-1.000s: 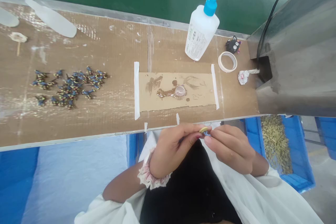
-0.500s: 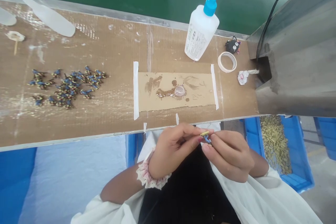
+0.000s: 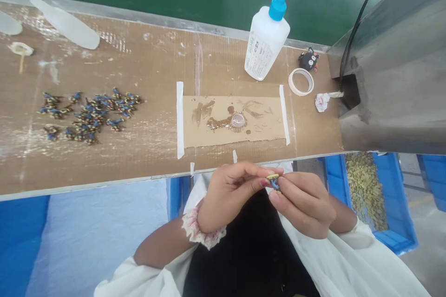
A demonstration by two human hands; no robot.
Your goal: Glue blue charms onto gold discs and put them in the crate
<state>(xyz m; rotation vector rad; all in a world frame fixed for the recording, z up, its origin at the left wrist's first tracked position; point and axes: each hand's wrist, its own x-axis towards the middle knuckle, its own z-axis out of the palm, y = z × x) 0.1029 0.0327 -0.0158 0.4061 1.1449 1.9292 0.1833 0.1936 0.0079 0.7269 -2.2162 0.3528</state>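
Just off the table's front edge, my left hand [image 3: 226,197] and my right hand [image 3: 306,204] meet in front of my body. Both pinch one small blue and yellow figure [image 3: 275,184] between thumb and fingertips. Its yellow part faces up and the blue part shows below; fingers cover the rest. Beyond the hands, a strip of cardboard [image 3: 216,137] is taped down, with a small round clear cap-like dish [image 3: 238,120] and wet brown smears on it. A pile of similar small blue and yellow figures [image 3: 92,113] lies on the left of the table.
A white bottle with a blue nozzle [image 3: 266,44] stands at the back, near a tape roll [image 3: 292,88], a small black figure [image 3: 308,61] and crumpled tissue [image 3: 322,102]. A metal housing [image 3: 393,79] borders the right. A blue bin [image 3: 397,195] holds many yellowish pieces.
The small figure has turned slightly in my fingertips, so more of its yellow part shows. Both hands stay in nearly the same place.
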